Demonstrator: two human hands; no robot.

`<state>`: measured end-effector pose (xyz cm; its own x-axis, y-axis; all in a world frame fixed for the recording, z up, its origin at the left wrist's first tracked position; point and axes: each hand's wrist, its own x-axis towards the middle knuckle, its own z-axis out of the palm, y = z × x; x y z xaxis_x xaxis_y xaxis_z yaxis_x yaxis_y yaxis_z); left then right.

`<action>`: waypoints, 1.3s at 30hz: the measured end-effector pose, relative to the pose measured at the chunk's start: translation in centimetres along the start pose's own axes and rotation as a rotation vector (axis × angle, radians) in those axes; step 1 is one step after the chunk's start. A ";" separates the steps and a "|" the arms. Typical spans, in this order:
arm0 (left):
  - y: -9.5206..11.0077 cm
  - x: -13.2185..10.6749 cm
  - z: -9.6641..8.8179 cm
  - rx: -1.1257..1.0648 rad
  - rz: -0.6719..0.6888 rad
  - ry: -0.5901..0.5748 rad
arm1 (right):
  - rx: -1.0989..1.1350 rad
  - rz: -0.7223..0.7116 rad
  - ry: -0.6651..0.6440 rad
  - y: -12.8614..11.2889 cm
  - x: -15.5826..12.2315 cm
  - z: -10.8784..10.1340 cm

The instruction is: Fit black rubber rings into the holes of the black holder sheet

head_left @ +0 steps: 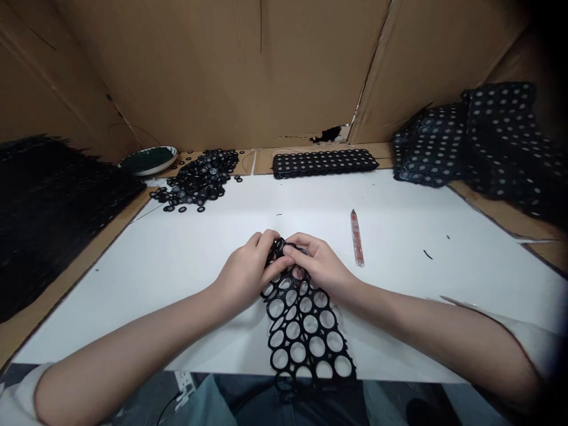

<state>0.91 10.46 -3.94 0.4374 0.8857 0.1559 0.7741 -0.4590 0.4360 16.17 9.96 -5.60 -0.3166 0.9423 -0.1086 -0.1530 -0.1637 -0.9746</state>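
A strip of linked black rings (pixel 310 324) runs from my fingers down over the near edge of the white tabletop. At its far end, my left hand (pixel 248 269) pinches the left side between thumb and fingers. My right hand (pixel 322 263) is closed on the same end from the right, its thumb close to the left thumb. The rings between my fingertips are bunched and partly hidden. To the right of my hands lies a slim red tool with a dark pointed tip (pixel 357 239).
Loose black rings (pixel 199 177) are heaped at back left, beside a shallow dish (pixel 155 161) of dark green contents. A folded ring panel (pixel 326 163) lies at the back. Dark ring sheets (pixel 501 136) pile up at right, and a black mass (pixel 53 207) stands left. Cardboard walls (pixel 222 71) enclose the back.
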 end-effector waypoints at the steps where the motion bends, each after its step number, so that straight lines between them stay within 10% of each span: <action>1: 0.0 0.0 0.0 -0.057 -0.004 -0.007 | 0.002 -0.006 -0.007 0.0 0.0 0.0; 9: 0.4 0.3 -0.5 -0.338 -0.101 0.006 | -0.047 0.011 -0.044 -0.2 0.0 0.4; 25: -0.2 0.9 -1.9 -0.057 -0.015 0.131 | -0.301 -0.018 -0.136 -0.8 -0.1 0.2; 39: -0.8 2.6 -3.0 -1.007 -0.517 -0.167 | -0.274 -0.158 -0.033 -0.4 0.2 0.5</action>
<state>0.04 13.39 -1.26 0.2872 0.8972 -0.3354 0.1935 0.2886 0.9377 15.69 10.11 -5.09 -0.3399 0.9391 0.0503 0.0535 0.0728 -0.9959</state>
